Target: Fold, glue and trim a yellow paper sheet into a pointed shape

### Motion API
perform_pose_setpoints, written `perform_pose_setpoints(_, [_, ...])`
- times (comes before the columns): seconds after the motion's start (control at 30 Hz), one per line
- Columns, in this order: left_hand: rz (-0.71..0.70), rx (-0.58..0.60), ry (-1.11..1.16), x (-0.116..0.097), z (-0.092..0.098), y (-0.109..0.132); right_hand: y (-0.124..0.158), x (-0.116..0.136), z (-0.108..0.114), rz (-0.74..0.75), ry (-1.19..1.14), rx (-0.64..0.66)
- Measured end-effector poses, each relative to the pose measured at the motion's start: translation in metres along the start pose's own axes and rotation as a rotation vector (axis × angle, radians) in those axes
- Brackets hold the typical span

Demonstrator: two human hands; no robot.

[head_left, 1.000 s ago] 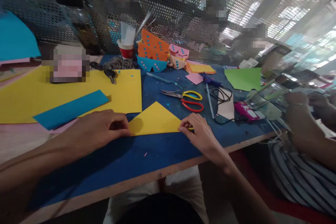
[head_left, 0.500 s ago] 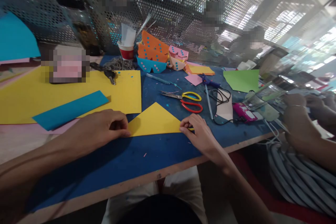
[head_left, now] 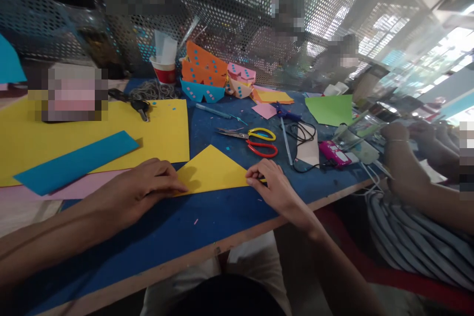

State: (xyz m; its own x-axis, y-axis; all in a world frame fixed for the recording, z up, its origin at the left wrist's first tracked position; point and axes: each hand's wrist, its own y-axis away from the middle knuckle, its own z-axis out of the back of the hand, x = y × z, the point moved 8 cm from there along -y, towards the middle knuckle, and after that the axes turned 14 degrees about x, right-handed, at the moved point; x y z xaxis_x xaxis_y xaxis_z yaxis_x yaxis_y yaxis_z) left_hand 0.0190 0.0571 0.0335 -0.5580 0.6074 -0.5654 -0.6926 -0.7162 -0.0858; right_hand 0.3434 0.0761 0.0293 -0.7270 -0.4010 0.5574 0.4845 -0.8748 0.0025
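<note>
A yellow paper triangle (head_left: 215, 170) lies flat on the blue table top (head_left: 207, 217) in front of me. My left hand (head_left: 142, 192) rests on its left corner, fingers curled and pressing the paper down. My right hand (head_left: 268, 185) pinches the right corner between thumb and fingers. Both hands sit near the table's front edge.
A large yellow sheet (head_left: 111, 128) with a blue strip (head_left: 76, 162) lies to the left. Scissors (head_left: 255, 140), a pen (head_left: 284, 131), cables, a pink device (head_left: 333, 152), a green sheet (head_left: 329, 108), folded paper models (head_left: 207, 76) and a red cup (head_left: 165, 71) lie beyond. Another person in striped cloth (head_left: 418, 242) works at right.
Both hands stay on the triangle's corners. The view has shifted slightly, so everything sits a little further left in the frame.
</note>
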Motion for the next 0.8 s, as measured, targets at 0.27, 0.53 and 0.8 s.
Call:
perform_pose_setpoints(0.27, [-0.145,0.022,-0.312,-0.020,-0.005,0.010,-0.001,0.001,0.001,-0.015,-0.010,0.008])
perform_pose_setpoints(0.53, [-0.122,0.107,-0.589,-0.038,-0.026,0.027,-0.001,0.001,0.000,-0.018,-0.017,0.007])
perform_pose_setpoints(0.8, [-0.065,0.151,-0.495,-0.038,-0.038,0.018,0.000,0.000,0.001,-0.013,-0.008,0.016])
